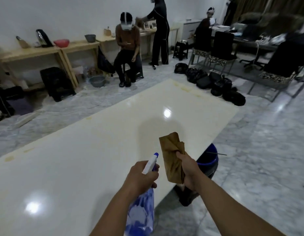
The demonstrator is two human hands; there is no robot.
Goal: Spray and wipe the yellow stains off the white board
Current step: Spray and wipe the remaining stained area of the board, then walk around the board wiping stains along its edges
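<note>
A large glossy white board (90, 150) lies flat in front of me. Faint yellow stains show along its far edge (186, 89) and near its left edge (9, 158). My left hand (141, 176) grips a blue spray bottle (142, 212) by the neck, with its white nozzle pointing forward over the board. My right hand (190, 171) holds a crumpled brown cloth (173, 157) upright above the board's right edge.
A blue bucket (210, 159) stands on the marble floor just right of the board. Black bags (216, 86) lie past the far corner. A seated person (127, 53), a standing person (159, 31), wooden tables (45, 50) and chairs (221, 48) fill the back.
</note>
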